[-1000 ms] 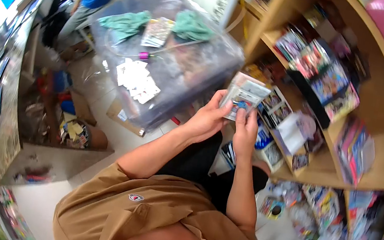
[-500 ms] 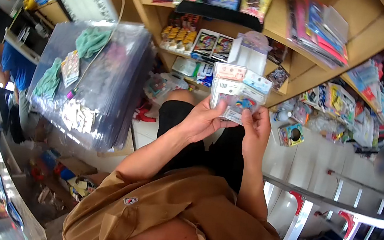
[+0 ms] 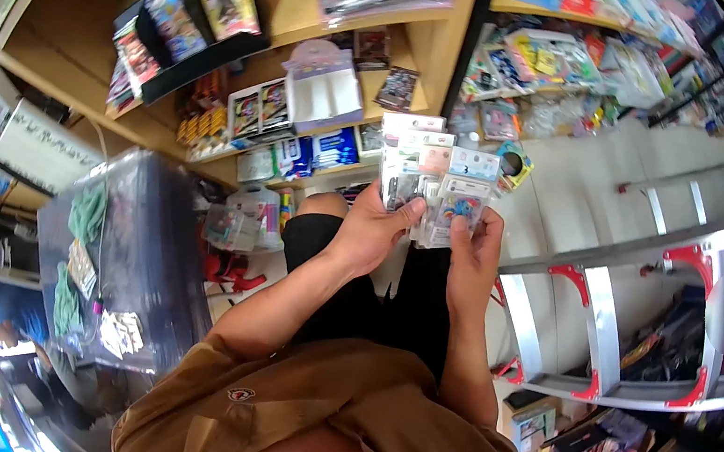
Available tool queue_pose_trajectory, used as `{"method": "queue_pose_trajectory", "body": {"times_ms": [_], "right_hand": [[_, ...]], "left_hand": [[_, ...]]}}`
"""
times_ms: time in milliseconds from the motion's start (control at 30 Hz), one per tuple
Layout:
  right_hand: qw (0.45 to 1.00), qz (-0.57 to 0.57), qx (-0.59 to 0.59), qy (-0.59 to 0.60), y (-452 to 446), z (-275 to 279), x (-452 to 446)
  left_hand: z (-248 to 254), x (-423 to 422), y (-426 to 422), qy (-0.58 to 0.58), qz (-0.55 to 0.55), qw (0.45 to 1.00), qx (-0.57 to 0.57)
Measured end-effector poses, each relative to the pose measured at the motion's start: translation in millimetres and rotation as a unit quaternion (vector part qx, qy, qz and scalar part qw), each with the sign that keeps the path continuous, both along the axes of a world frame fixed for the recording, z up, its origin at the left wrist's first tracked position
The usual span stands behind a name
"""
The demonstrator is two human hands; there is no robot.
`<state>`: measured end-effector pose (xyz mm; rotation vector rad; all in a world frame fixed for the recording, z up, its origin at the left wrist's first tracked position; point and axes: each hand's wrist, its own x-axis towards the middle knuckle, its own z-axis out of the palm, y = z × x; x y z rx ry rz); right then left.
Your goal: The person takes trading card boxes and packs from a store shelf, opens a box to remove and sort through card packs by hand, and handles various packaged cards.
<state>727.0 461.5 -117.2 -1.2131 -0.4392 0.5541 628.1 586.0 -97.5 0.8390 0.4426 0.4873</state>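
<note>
Several small clear packets with printed header cards are fanned out between my two hands, in front of my knees. My left hand (image 3: 372,235) is closed on the left-hand packets (image 3: 409,153), its thumb across their lower part. With its thumb on the front, my right hand (image 3: 473,261) grips the right-hand packet (image 3: 462,206), which shows a small blue and red item inside and a pale blue header. The packets overlap in the middle, so their exact number is hidden.
Wooden shelves (image 3: 296,12) with card packs and folders stand ahead. To the left is a large plastic-covered box (image 3: 161,241) carrying green cloths (image 3: 88,211) and white cards (image 3: 121,333). A metal ladder (image 3: 603,321) lies at the right. A person in blue (image 3: 12,310) is far left.
The view has swung to the right, bringing the ladder and more shelves in. The packets, earlier stacked closely, are now spread wider between my hands.
</note>
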Motion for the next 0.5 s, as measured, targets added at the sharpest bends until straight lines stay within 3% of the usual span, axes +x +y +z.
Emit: {"method": "queue_pose_trajectory", "body": {"times_ms": [133,267,333,500], "right_hand": [[0.996,-0.052,-0.063,-0.038,-41.8,14.3,8.9],[0.988,-0.134,-0.02,0.076,-90.0,19.1,14.7],[0.983,-0.17,-0.003,0.066,-117.1,27.1,10.5],[0.955,-0.292,0.012,0.048,-188.0,43.8,-25.2]], "left_hand": [[-8.5,21.5,-24.3,-0.006,-0.071,0.994,0.078],[-0.7,43.3,-52.3,-0.087,-0.16,0.969,-0.166],[1.6,53.1,-67.7,-0.103,-0.23,0.948,-0.193],[10.7,68.6,-137.5,-0.104,-0.342,0.927,-0.114]]}}
